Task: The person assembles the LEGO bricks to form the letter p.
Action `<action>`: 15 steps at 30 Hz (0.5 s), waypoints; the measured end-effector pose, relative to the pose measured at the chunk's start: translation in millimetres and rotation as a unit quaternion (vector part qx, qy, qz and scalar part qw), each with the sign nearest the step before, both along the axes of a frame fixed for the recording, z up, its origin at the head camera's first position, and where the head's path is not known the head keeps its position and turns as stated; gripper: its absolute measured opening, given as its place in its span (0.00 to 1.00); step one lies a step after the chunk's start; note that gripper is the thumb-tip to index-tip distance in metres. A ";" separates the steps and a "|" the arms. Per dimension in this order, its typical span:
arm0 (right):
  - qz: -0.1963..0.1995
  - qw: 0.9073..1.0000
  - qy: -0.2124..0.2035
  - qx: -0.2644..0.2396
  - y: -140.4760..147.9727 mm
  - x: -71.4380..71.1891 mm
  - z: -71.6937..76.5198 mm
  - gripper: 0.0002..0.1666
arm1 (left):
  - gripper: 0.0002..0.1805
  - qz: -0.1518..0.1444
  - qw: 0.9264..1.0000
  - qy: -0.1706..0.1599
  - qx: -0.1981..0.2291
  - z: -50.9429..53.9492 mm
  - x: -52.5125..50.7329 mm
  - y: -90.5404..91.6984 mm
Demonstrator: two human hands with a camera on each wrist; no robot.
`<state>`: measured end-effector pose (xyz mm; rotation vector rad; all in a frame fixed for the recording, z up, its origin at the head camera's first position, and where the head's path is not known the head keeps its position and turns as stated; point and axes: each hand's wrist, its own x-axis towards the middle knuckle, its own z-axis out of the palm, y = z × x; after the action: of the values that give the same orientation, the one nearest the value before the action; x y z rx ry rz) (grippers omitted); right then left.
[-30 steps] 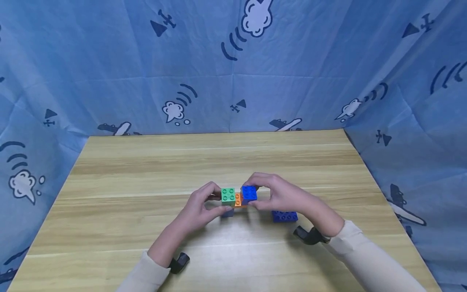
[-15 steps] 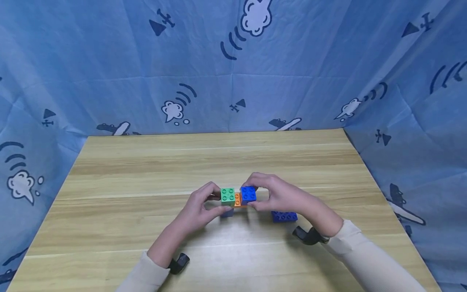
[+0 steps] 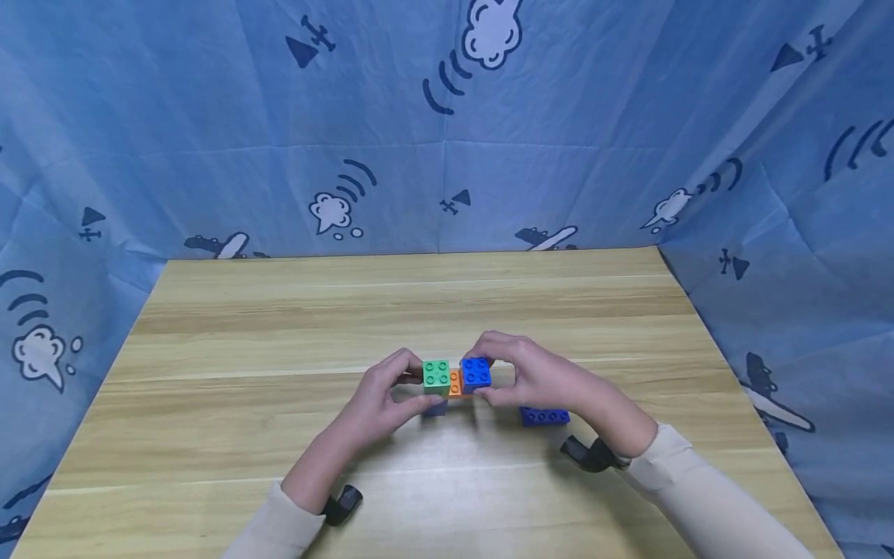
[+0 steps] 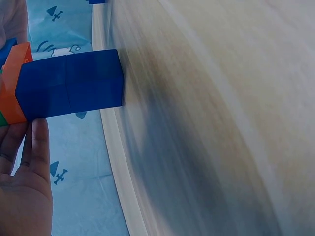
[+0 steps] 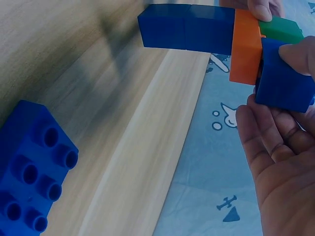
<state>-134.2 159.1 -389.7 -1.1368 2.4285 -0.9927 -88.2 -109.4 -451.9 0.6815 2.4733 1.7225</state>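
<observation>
At the table's middle, my left hand [image 3: 380,396] pinches a green toy brick [image 3: 436,374] between thumb and fingers. This brick sits on the left part of an orange brick [image 3: 455,383]. My right hand [image 3: 531,371] grips a small blue brick [image 3: 476,373] at the orange brick's right end; whether it is fully pressed on cannot be told. Below the orange brick, the right wrist view shows two blue bricks [image 5: 187,27] stacked as a column. In the left wrist view, the column's lower end [image 4: 96,78] is close to the tabletop; contact is unclear.
A loose blue brick [image 3: 545,417] with several studs lies on the wooden table [image 3: 279,326], beneath the right forearm. Black straps with camera mounts [image 3: 342,505] circle both wrists. Blue printed cloth [image 3: 391,116] hangs behind and beside the table.
</observation>
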 end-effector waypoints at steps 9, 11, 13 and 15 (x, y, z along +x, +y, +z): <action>-0.012 1.000 -0.005 -0.004 0.3 2.3 -2.3 0.20 | 0.16 0.002 1.000 -0.002 -0.006 -0.1 -0.5 0.1; -0.014 1.000 -0.007 -0.005 0.4 2.6 -3.0 0.20 | 0.16 0.002 1.000 -0.004 -0.006 -0.1 -0.5 0.1; -0.015 1.000 -0.007 -0.008 0.8 2.7 -4.2 0.20 | 0.16 0.002 1.000 -0.004 -0.006 0.2 -0.4 0.0; -0.017 1.000 -0.008 -0.011 1.2 2.8 -5.6 0.20 | 0.16 0.001 1.000 -0.003 -0.006 0.6 -0.3 -0.2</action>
<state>-131.4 160.3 -395.3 -1.0942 2.4366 -1.0371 -88.6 -109.6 -451.3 0.6710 2.4800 1.7066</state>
